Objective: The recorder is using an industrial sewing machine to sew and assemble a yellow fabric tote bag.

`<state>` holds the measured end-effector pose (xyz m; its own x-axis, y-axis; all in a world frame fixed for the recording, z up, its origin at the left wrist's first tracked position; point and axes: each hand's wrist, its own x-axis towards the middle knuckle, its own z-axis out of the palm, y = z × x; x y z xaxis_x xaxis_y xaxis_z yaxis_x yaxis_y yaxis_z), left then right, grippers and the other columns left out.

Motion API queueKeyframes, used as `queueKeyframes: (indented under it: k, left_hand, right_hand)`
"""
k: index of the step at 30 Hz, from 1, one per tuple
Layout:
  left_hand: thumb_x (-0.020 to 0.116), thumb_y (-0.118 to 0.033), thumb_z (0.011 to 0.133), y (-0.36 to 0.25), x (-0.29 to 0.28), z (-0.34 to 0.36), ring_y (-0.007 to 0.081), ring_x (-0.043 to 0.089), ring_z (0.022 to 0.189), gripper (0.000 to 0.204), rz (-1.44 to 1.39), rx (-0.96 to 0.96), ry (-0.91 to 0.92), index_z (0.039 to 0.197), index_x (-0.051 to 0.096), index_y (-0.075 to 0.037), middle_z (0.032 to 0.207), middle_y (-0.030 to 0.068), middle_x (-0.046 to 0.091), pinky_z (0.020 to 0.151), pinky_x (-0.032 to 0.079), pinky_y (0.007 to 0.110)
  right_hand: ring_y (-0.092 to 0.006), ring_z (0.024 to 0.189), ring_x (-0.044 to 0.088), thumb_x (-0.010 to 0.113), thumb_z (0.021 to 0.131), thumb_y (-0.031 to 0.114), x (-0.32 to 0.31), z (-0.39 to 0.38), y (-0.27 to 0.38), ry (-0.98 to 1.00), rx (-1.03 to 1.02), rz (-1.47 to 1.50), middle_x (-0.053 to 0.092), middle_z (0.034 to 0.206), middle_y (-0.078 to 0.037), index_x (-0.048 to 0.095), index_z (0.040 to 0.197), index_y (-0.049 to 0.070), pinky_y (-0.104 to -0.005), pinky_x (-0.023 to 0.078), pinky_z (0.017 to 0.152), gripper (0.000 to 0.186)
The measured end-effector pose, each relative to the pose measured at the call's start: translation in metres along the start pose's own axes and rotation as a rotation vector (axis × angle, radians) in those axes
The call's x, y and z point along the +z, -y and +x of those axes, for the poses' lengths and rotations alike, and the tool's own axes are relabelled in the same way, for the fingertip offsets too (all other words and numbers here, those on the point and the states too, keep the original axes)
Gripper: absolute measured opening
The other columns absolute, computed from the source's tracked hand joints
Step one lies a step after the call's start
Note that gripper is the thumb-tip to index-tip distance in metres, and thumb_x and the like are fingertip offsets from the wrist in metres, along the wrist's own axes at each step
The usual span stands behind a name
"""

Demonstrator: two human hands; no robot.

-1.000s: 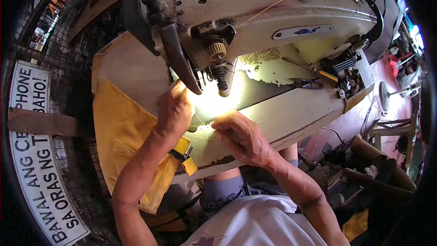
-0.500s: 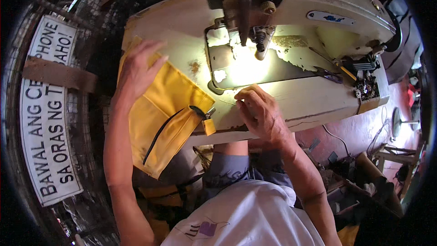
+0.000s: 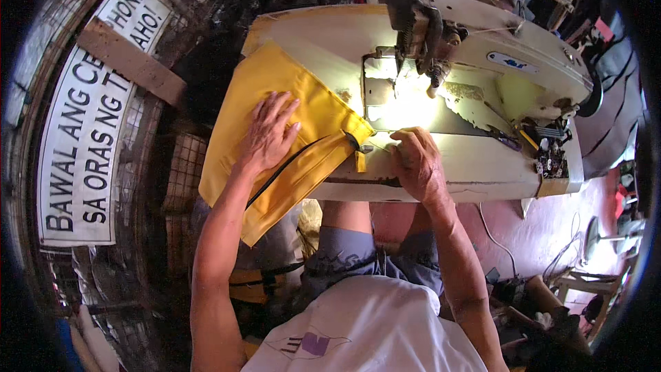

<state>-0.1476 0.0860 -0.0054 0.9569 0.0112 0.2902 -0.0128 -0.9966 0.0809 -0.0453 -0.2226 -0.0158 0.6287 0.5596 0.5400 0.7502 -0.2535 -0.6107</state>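
Note:
A yellow fabric piece (image 3: 282, 89), seemingly a bag part, lies across the left of the sewing machine (image 3: 475, 48) table and droops over the front edge. My left hand (image 3: 270, 131) rests flat on it, fingers stretched out. Along its lower side runs a black zipper-like strip (image 3: 282, 169), ending in a dark piece near a small yellow tab (image 3: 360, 161). My right hand (image 3: 418, 164) is just right of the tab, below the bright needle area, its fingers curled together. Whatever they pinch, if anything, is too small to make out.
The machine's lamp glares on the needle plate (image 3: 406, 103). On the table's right are a scissors-like tool (image 3: 506, 139) and small metal parts (image 3: 549, 158). A wire mesh wall with a white sign (image 3: 82, 158) stands on the left; a fan (image 3: 593, 238) stands on the floor at right.
My left hand has come down flat onto the yellow fabric, which has shifted and turned so its corner lies closer to my right hand. The view has swung leftward.

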Motion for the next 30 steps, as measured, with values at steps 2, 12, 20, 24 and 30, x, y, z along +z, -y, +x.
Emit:
queueKeyframes:
  k: [2,12,20,24,30]
  left_hand:
    - [0.052,-0.033,0.095,0.000,0.005,0.002,0.0369,0.036,0.135,0.048,-0.001,-0.008,-0.028,0.135,0.050,-0.007,0.143,0.0167,0.043,0.114,0.024,0.048]
    - [0.051,-0.037,0.095,-0.004,0.018,0.003,0.0363,0.036,0.135,0.049,-0.035,-0.085,-0.066,0.134,0.053,-0.008,0.144,0.0155,0.043,0.114,0.025,0.048]
    - [0.047,-0.041,0.094,-0.005,0.055,0.061,0.0382,0.044,0.124,0.050,0.228,-0.434,-0.249,0.128,0.054,-0.005,0.134,0.0188,0.049,0.103,0.032,0.053]
    - [0.043,-0.044,0.094,0.008,0.071,0.102,0.0416,0.042,0.126,0.052,0.249,-0.557,-0.252,0.125,0.056,-0.004,0.134,0.0190,0.049,0.104,0.029,0.059]
    - [0.044,-0.042,0.093,0.016,0.082,0.120,0.0460,0.044,0.122,0.050,0.233,-0.587,-0.287,0.118,0.059,-0.002,0.125,0.0230,0.053,0.102,0.028,0.061]
  right_hand:
    - [-0.0317,0.112,0.055,0.064,0.082,0.014,-0.002,0.000,0.001,0.084,-0.026,-0.170,0.060,0.115,-0.013,0.060,0.114,0.005,-0.0431,0.042,0.094,0.033]
    - [-0.0313,0.136,0.041,0.066,0.087,0.026,-0.026,-0.019,0.021,0.440,-0.147,-0.143,0.060,0.130,-0.010,0.066,0.117,0.007,-0.0469,0.026,0.113,0.036]
    - [-0.0288,0.111,0.062,0.068,0.086,0.014,-0.071,-0.070,0.005,0.375,0.214,0.430,0.072,0.092,-0.009,0.072,0.081,0.002,-0.0495,0.032,0.110,0.014]
    - [-0.0264,0.106,0.062,0.063,0.085,0.013,-0.065,-0.076,0.010,0.301,0.234,0.354,0.071,0.085,-0.006,0.070,0.074,0.004,-0.0506,0.029,0.111,0.015]
    - [-0.0246,0.103,0.062,0.068,0.082,0.008,-0.051,-0.086,0.012,0.250,0.128,0.190,0.071,0.087,-0.005,0.071,0.078,0.004,-0.0495,0.032,0.109,0.006]
